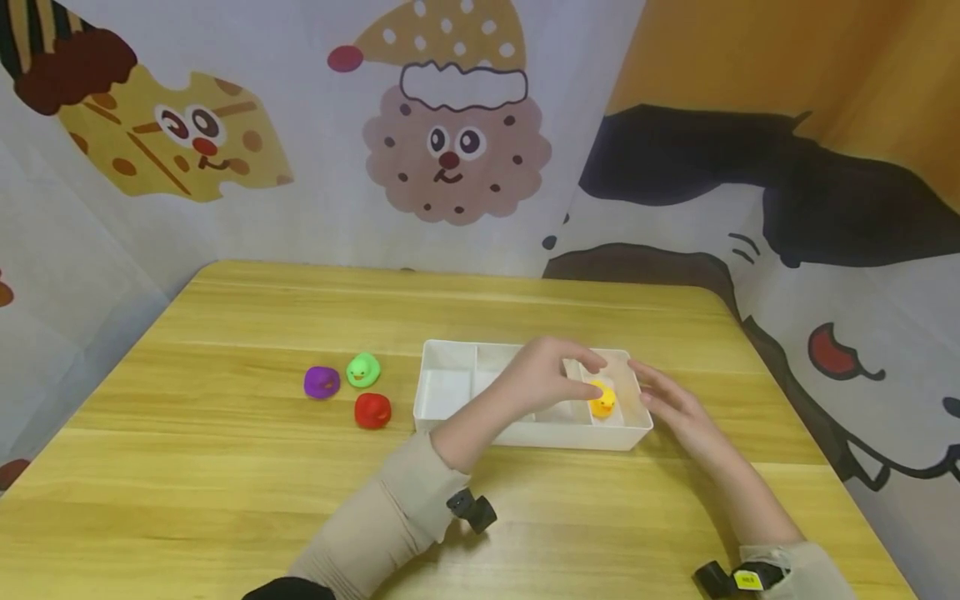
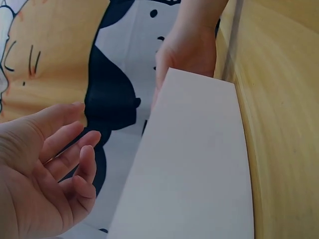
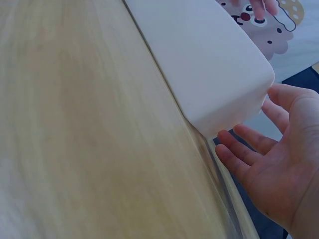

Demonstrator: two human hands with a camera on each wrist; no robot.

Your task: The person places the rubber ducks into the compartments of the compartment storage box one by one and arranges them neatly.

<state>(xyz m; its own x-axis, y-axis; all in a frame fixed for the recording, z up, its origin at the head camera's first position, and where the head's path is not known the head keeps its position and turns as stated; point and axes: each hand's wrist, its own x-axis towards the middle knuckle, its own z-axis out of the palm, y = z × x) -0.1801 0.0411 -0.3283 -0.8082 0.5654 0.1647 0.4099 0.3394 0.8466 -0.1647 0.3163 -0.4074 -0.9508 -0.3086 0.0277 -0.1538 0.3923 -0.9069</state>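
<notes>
A white divided box [image 1: 577,437] stands on the table, its compartments in a row. In its right end compartment sits a yellow toy duck [image 1: 603,402]. My left hand [image 1: 540,375] hovers over the box beside the duck, thumb and fingers apart; the left wrist view shows nothing between its loosely bent fingers [image 2: 65,164]. At the box's right end is my right hand [image 1: 678,412], whose fingertips touch the end wall in the right wrist view, with the fingers [image 3: 251,139] spread and not wrapped round it. The yellow duck is out of sight in both wrist views.
Left of the box, a purple toy duck [image 1: 322,382], a green toy duck [image 1: 363,370] and a red toy duck [image 1: 372,411] lie grouped on the wooden table [image 1: 225,483]. Behind the table hangs a cartoon-printed curtain [image 1: 315,233].
</notes>
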